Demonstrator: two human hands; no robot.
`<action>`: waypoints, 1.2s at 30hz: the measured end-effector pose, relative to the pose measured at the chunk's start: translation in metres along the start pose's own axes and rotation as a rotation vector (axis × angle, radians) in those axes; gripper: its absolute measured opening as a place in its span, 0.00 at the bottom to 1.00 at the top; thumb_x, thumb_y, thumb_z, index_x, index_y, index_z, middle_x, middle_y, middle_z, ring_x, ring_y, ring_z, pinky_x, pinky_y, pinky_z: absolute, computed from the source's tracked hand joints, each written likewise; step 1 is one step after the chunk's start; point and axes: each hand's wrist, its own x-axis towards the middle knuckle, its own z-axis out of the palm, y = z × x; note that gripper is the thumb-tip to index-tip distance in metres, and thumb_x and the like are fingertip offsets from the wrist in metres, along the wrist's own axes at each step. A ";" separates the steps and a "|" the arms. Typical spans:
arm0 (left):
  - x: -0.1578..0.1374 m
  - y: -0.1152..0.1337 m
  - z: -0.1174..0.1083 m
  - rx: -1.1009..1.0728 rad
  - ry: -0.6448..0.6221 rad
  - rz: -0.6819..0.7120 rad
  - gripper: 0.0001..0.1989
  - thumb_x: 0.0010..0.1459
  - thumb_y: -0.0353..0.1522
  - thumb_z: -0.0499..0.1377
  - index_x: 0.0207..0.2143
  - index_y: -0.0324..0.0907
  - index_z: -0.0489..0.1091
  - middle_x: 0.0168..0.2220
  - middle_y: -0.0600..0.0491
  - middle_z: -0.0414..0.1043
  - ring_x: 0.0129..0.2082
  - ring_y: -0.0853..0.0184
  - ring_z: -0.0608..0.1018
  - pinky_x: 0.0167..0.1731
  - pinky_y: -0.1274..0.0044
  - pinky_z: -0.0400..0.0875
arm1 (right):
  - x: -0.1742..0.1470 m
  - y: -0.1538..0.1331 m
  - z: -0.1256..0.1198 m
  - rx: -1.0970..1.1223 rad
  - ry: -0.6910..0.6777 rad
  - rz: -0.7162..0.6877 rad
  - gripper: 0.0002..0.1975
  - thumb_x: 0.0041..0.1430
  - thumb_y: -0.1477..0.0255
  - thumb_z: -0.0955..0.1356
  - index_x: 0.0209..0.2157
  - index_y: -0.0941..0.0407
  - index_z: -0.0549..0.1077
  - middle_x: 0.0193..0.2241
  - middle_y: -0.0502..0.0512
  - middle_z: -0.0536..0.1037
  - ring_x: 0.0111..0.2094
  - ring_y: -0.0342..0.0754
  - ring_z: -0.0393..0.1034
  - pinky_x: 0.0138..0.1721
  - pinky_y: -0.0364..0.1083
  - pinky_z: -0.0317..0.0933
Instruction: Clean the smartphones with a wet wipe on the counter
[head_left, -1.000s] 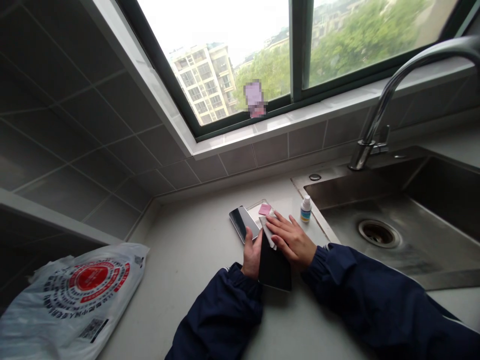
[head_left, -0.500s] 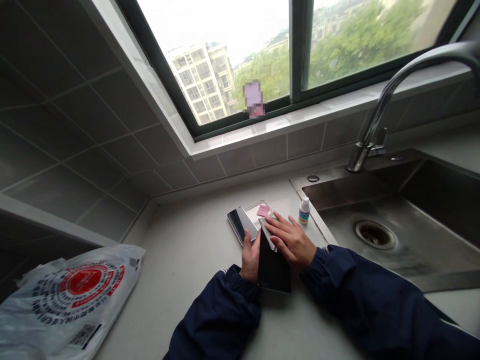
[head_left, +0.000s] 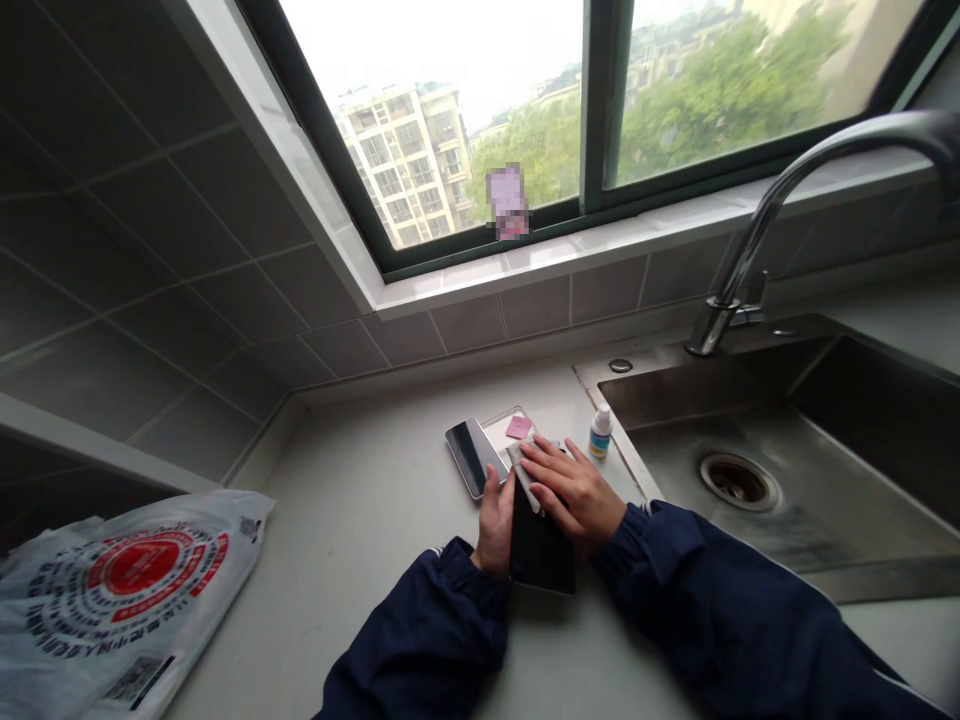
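A black tablet-like device [head_left: 541,555] is gripped along its left edge by my left hand [head_left: 493,525], thumb up and the other fingers hidden behind it. My right hand [head_left: 574,490] presses a white wipe [head_left: 523,468] flat onto the device's upper part, its fingers laid over the cloth. Just beyond, a phone [head_left: 474,455] with a dark screen lies on the counter. Beside the phone is a clear case [head_left: 495,425] with a small pink square [head_left: 519,427] on it. A small white bottle [head_left: 600,432] with a blue and yellow label stands right of these.
At the right, a steel sink [head_left: 675,420] with a curved chrome faucet [head_left: 750,230] is set into the white counter [head_left: 360,500]. A printed plastic bag [head_left: 135,590] lies at the lower left. Behind the counter are a tiled wall and a window [head_left: 592,110].
My view has shifted slightly, so the counter items sit a little further left. My right hand still rests on the wipe over the device, and my left hand keeps its hold.
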 end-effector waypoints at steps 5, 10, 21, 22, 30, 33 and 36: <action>0.001 0.000 0.003 0.011 -0.041 -0.008 0.36 0.66 0.52 0.41 0.67 0.40 0.53 0.58 0.42 0.68 0.63 0.55 0.66 0.64 0.66 0.50 | 0.000 0.002 0.001 0.026 0.023 0.029 0.19 0.69 0.69 0.59 0.57 0.54 0.70 0.60 0.61 0.69 0.64 0.59 0.58 0.60 0.67 0.53; 0.003 0.002 0.004 0.030 -0.071 -0.006 0.37 0.65 0.53 0.42 0.68 0.41 0.52 0.59 0.42 0.67 0.63 0.54 0.66 0.65 0.65 0.50 | -0.001 0.003 0.007 0.038 0.089 0.068 0.19 0.69 0.69 0.58 0.57 0.54 0.71 0.60 0.60 0.69 0.64 0.58 0.58 0.60 0.66 0.55; 0.005 0.010 -0.004 0.085 -0.109 -0.029 0.37 0.65 0.53 0.41 0.67 0.39 0.53 0.60 0.41 0.66 0.63 0.54 0.66 0.65 0.65 0.50 | -0.005 0.004 0.012 0.051 0.107 0.033 0.19 0.69 0.69 0.58 0.57 0.54 0.71 0.61 0.59 0.68 0.65 0.57 0.56 0.63 0.63 0.51; 0.006 0.011 -0.004 0.079 -0.114 -0.035 0.37 0.65 0.53 0.41 0.67 0.38 0.53 0.60 0.41 0.66 0.63 0.54 0.66 0.65 0.65 0.50 | -0.005 0.005 0.013 0.057 0.107 0.037 0.19 0.69 0.69 0.58 0.56 0.54 0.71 0.61 0.59 0.68 0.66 0.57 0.55 0.63 0.63 0.50; 0.005 0.015 -0.003 0.052 -0.111 -0.090 0.37 0.66 0.52 0.41 0.67 0.37 0.53 0.58 0.40 0.67 0.61 0.54 0.67 0.64 0.65 0.51 | -0.004 0.006 0.012 0.082 0.072 0.051 0.19 0.69 0.69 0.58 0.56 0.54 0.71 0.60 0.59 0.69 0.65 0.57 0.56 0.63 0.63 0.50; 0.004 0.016 -0.004 0.041 -0.117 -0.088 0.36 0.65 0.52 0.42 0.67 0.38 0.53 0.58 0.41 0.68 0.61 0.54 0.68 0.64 0.65 0.51 | -0.004 0.005 0.008 0.077 0.063 0.033 0.19 0.69 0.70 0.58 0.56 0.53 0.71 0.60 0.59 0.70 0.65 0.57 0.57 0.62 0.63 0.52; 0.003 0.018 -0.002 0.033 -0.098 -0.103 0.37 0.64 0.53 0.43 0.66 0.38 0.54 0.57 0.40 0.68 0.60 0.53 0.68 0.63 0.64 0.51 | -0.005 0.008 0.007 0.065 0.049 0.007 0.19 0.69 0.69 0.58 0.55 0.54 0.71 0.60 0.58 0.69 0.65 0.57 0.57 0.62 0.63 0.53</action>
